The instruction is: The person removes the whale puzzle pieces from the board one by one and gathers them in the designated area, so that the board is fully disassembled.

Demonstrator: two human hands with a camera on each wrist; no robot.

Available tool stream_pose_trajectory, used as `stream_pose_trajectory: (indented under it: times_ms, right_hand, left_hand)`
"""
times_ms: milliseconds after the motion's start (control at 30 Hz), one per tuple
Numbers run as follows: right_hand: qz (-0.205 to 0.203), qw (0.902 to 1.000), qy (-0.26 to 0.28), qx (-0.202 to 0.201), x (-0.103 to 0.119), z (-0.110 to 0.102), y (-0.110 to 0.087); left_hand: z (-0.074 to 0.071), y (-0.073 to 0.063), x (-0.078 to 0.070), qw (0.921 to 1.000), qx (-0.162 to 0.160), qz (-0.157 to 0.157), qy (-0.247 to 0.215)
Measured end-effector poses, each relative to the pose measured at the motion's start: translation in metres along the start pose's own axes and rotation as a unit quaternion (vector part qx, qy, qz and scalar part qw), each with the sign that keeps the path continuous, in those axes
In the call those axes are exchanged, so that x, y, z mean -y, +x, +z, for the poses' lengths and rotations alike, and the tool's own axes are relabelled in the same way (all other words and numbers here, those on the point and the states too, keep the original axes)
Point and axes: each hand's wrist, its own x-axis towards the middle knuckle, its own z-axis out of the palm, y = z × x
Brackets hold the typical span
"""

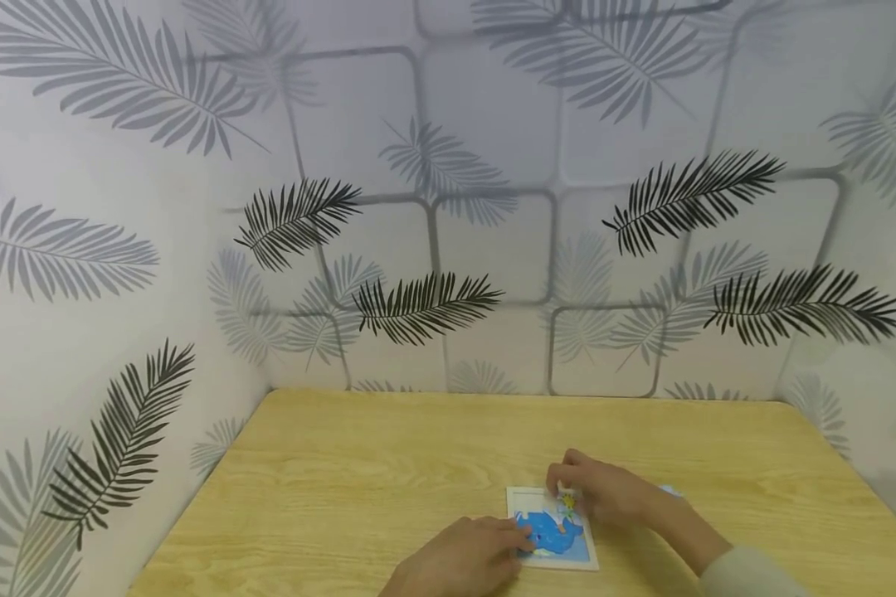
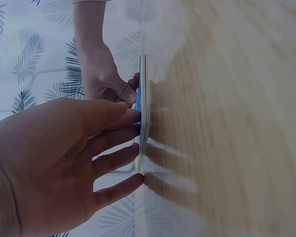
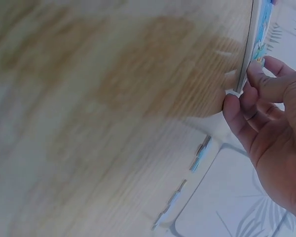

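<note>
A small jigsaw puzzle (image 1: 548, 535) with a blue whale picture and a white border frame (image 1: 560, 565) lies on the wooden table. My left hand (image 1: 463, 555) rests on its left side; in the left wrist view the fingers of the left hand (image 2: 59, 153) reach out fairly straight, tips against the board's edge and face. At the upper right corner, my right hand (image 1: 605, 489) has bent fingers. The right wrist view shows that hand (image 3: 278, 113) pinching a puzzle piece with a yellow-green pattern at the corner; the fingers hide most of it.
Two loose puzzle pieces lie flat on the table beyond the right hand: one piece (image 3: 201, 154) nearer, another piece (image 3: 169, 205) farther off. The wooden table (image 1: 328, 481) meets a leaf-patterned wall (image 1: 493, 249) at its back edge.
</note>
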Motion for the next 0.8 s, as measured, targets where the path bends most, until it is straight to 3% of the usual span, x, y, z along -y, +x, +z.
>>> stream_pose_trajectory:
  times_ms: [267,567,800]
  right_hand:
    - [-0.008,0.9996,-0.017,-0.022,0.000,-0.001,-0.003]
    - [-0.049,0.9938,0.090,-0.044,-0.010,0.000,-0.012]
    - [-0.043,0.9889,0.138,-0.034,-0.010,0.001,-0.016]
  left_hand:
    - [0.001,-0.001,0.000,0.9999,-0.012,0.010,0.006]
    - [0.001,-0.001,0.000,0.9998,-0.012,0.007,0.012]
    - [0.000,-0.003,-0.002,0.9998,-0.015,0.009,0.007]
